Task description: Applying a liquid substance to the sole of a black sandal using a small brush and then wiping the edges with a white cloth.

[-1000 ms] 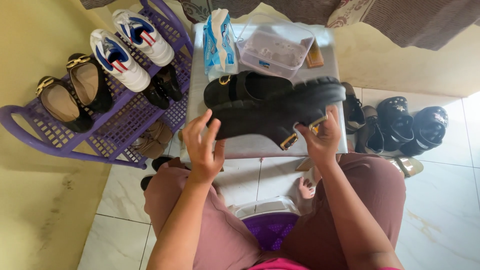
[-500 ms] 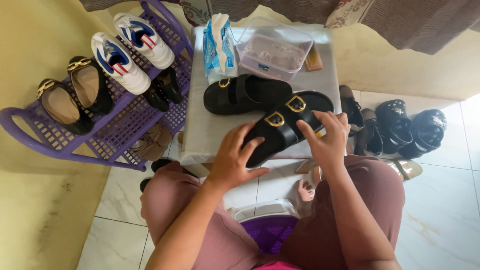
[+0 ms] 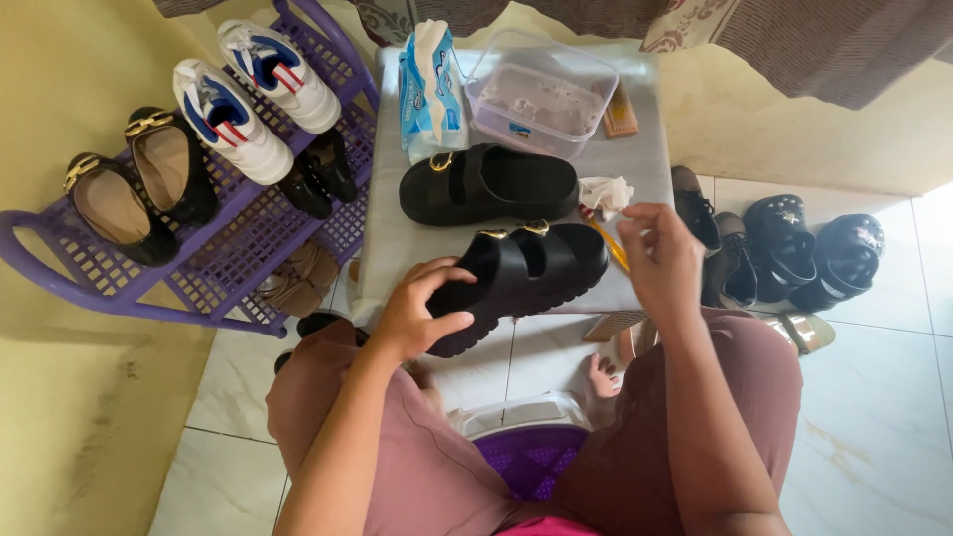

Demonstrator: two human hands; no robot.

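Sandal point(image 3: 526, 273) heel under left hand point(image 3: 417, 318), toothbrush point(image 3: 608, 241) half-hidden.

sandal point(image 3: 526, 273) heel: hidden under left hand point(image 3: 417, 318) | yellow tool point(image 3: 608, 243): mostly hidden by right hand point(image 3: 660, 258)

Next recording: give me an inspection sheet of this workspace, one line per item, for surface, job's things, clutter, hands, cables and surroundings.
Surface: small grey-covered table, edge bare near the rack.
Job's things: near black sandal with gold buckles, overhanging the front edge; far black sandal flat on the table.
Clutter: wet-wipe pack, clear plastic tub, crumpled tissue, yellow-handled tool, partly hidden.
Hands: left hand grips the near sandal's heel; right hand is raised beside its toe, its hold unclear.
Cables: nothing seen.
Surroundings: purple shoe rack with white sneakers, black shoes on floor, purple basket between the knees.
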